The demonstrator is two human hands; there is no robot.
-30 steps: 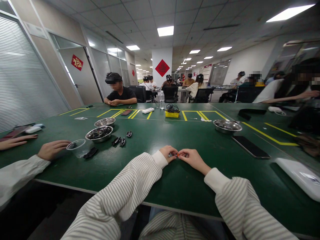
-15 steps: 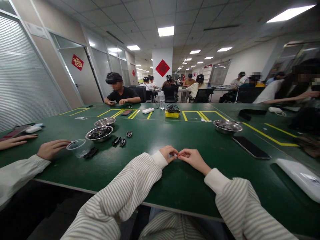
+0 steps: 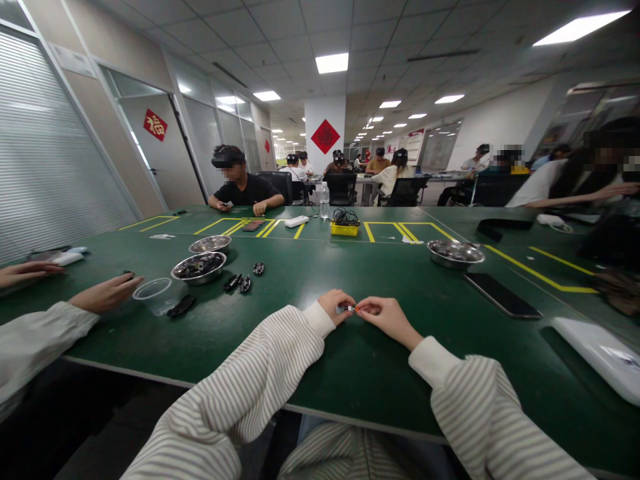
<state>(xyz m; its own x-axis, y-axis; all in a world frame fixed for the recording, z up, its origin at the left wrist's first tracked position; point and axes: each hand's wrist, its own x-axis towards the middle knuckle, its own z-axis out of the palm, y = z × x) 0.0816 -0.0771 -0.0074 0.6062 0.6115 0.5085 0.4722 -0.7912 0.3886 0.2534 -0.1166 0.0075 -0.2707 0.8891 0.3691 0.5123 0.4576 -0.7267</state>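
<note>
Above the green table, close in front of me, my left hand (image 3: 334, 307) pinches a tiny piece (image 3: 351, 309) with silvery and orange parts. Thumb and fingers of my right hand (image 3: 381, 317) are closed at its orange end. The fingertips nearly meet and cover most of it, so its exact kind is unclear. To the left, several black plastic pieces (image 3: 233, 283) lie loose near a metal bowl (image 3: 201, 280) filled with dark parts. Another metal bowl (image 3: 455, 263) stands to the right, with shiny contents I cannot make out.
A co-worker's hand (image 3: 107, 293) is beside a clear plastic cup (image 3: 156, 307) at left. A second bowl (image 3: 210, 251) sits behind the filled one. On the right lie a phone (image 3: 503, 295) and a white case (image 3: 600, 360). Farther back are a bottle (image 3: 325, 201) and a yellow tray (image 3: 345, 230).
My hands stay nearly in place, with slightly more of the small piece showing between the fingers. The co-worker's hand at left has drawn back a little and now shows a small dark thing.
</note>
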